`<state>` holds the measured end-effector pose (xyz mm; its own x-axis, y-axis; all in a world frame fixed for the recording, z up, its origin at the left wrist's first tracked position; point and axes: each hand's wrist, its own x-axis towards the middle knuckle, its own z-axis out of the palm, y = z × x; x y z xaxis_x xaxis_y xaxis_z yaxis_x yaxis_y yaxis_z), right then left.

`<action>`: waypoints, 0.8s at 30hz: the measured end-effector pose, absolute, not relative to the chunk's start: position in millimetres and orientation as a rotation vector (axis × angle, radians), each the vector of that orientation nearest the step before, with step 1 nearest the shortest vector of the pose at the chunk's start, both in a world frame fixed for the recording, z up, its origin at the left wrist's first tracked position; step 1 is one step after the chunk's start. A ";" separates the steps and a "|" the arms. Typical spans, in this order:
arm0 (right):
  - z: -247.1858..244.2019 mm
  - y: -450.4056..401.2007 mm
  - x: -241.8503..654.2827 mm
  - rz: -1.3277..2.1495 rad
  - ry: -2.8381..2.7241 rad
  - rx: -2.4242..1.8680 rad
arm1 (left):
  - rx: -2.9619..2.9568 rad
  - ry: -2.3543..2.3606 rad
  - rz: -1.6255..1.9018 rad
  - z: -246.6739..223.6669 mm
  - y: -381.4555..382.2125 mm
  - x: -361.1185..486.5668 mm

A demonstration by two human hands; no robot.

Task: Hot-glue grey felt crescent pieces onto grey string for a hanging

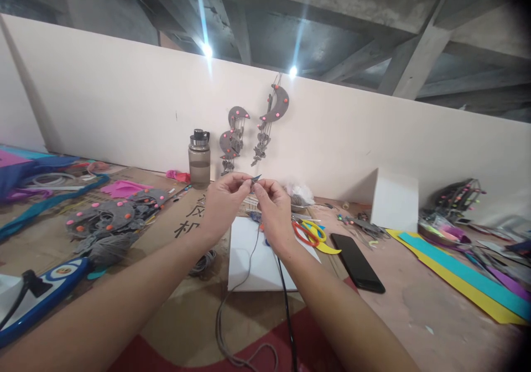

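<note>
From where I'm standing, the L hand [228, 197] and R hand [274, 208] meet abt the centre of the frame, thumbs & forefingers pinching a tiny dark scrap [256, 179] btwn them; its pointed tip sticks up, the rest is hidden by fingers, so can't tell what it is. Grey cord [251, 261] runs from nr the R wrist down to the bottom of the frame; can't tell if it's tied to the scrap. A black cable [287, 311] hangs beside it, lower centre.

Under the hands, a white board [243, 261] lies flat. Just R of it in the frame: orange-handled scissors [305, 234], then a black phone [357, 261] lying on the table. Far R, a turquoise strip [452, 267] on top of a yellow one.

Mid-left, grey crescents [112, 217] w/ pink & orange dots, grey yarn [110, 250] right nr them. A bottle [199, 159], part full, stands upright upper centre-left by the pale partition [124, 95], & dotted moon hangings [279, 103] hang against it, upper centre.
</note>
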<state>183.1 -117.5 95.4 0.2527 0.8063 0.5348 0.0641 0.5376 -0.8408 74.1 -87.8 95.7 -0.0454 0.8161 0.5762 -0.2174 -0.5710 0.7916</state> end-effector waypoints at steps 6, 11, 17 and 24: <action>99.0 -118.7 184.3 0.582 -1.186 -0.905 | 1.456 0.626 1.644 97.7 -94.1 76.0; 99.9 -119.2 185.5 0.580 -1.189 -0.900 | 1.466 0.593 1.647 97.6 -93.8 75.7; 99.1 -118.8 185.3 0.578 -1.201 -0.926 | 1.470 0.644 1.675 99.4 -93.5 75.1; 99.5 -119.1 184.3 0.536 -1.275 -0.976 | 1.443 0.675 1.697 94.7 -84.9 73.4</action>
